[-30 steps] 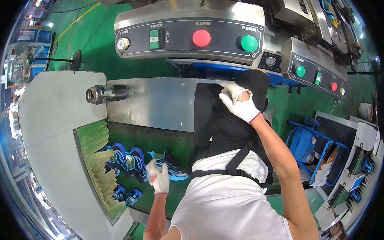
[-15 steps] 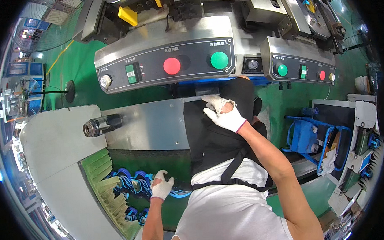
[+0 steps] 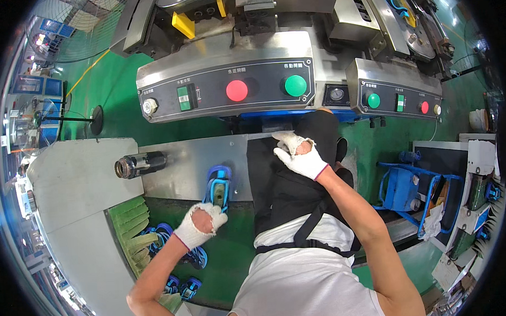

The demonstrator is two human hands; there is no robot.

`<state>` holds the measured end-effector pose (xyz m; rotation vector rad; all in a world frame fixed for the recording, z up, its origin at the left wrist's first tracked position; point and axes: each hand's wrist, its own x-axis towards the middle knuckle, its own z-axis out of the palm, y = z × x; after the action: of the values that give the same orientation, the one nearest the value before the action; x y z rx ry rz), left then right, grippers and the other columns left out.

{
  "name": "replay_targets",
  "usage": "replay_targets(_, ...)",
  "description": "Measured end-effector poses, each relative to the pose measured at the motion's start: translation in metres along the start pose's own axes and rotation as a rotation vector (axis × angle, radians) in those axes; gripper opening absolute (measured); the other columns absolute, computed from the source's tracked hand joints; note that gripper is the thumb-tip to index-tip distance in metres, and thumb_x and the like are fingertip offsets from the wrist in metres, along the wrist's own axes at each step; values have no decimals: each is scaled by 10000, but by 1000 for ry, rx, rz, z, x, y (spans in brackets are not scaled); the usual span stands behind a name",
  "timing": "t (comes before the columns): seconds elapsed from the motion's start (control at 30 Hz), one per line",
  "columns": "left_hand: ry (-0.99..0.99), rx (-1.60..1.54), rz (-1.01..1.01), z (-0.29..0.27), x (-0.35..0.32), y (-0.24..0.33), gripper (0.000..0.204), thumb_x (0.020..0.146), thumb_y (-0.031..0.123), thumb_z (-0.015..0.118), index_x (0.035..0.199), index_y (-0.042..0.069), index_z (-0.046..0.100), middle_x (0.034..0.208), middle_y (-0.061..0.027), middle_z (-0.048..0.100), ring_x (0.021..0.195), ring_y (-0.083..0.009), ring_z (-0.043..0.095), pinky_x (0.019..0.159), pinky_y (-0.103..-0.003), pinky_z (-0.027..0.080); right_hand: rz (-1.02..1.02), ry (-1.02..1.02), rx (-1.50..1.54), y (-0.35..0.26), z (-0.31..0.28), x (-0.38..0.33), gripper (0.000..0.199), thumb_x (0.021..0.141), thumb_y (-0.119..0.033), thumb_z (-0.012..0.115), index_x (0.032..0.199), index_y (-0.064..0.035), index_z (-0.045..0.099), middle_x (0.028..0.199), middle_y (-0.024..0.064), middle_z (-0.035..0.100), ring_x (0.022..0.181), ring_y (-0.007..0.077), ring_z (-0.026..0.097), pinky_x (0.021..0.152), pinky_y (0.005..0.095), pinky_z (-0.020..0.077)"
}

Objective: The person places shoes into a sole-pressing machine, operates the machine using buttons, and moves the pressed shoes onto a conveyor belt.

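Observation:
My left hand, in a white glove worn through at the back, is closed on the near end of a blue and black shoe. The shoe's far end reaches over the metal plate in front of me; the fingertips are partly hidden. On my black-clad thigh rests my right hand, gloved likewise, thumb and fingers apart and nothing visible in them. More blue shoes lie to the left on a dark green surface, beside green strips.
A dark metal cylinder lies on the plate's left part. Ahead stands a machine with a control panel of red and green buttons; a second panel is at its right. A blue metal frame stands at far right.
My left hand has taken hold of a shoe from the left group and brought it forward to the metal plate. My right hand stays on the thigh. The view has shifted slightly.

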<state>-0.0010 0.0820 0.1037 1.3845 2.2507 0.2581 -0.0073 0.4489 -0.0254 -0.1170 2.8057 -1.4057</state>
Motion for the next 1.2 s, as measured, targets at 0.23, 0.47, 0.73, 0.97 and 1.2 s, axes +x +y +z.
replay_targets(0.23, 231, 38, -271, 5, 18, -5, 230, 760, 198, 833, 879, 136, 646, 1062, -106, 650, 1126, -391, 643, 853, -537, 536, -22, 87, 38, 2, -2, -5, 431, 974, -312, 697, 1312, -46, 678, 1102, 190, 745, 988, 370, 719, 863, 454, 577)
replay_targets(0.47, 780, -100, -859, 72, 43, 39, 684, 792, 210, 880, 1390, 51, 589, 1384, -224, 578, 1301, -436, 518, 1094, -534, 438, 31, 34, 65, 0, 4, 2, 435, 974, -322, 698, 1330, -74, 675, 1058, 172, 747, 946, 354, 726, 814, 447, 578)
replay_targets(0.73, 692, -182, -1169, 61, 50, 32, 527, 927, 288, 743, 1376, 46, 612, 1312, -263, 588, 1199, -438, 593, 1017, -518, 488, 36, 15, 33, -3, -5, 1, 439, 973, -323, 696, 1322, -58, 677, 1046, 168, 751, 944, 347, 731, 814, 446, 582)
replay_targets(0.97, 863, -605, -1242, 87, 24, 13, 315, 972, 107, 642, 1263, -11, 615, 1222, -179, 635, 1124, -309, 628, 1019, -417, 492, 103, -50, 153, -14, -13, -1, 562, 930, -339, 750, 1394, -42, 638, 1077, 186, 757, 1040, 337, 739, 937, 421, 584)
replay_targets(1.2, 898, -606, -771, -27, 68, 72, 224, 951, 41, 626, 1172, 18, 657, 1063, -42, 660, 879, -114, 575, 806, -286, 503, -291, -160, 87, -88, -60, -26, 864, 849, -395, 805, 1523, 25, 465, 1510, 295, 518, 1416, 422, 520, 1200, 466, 419)
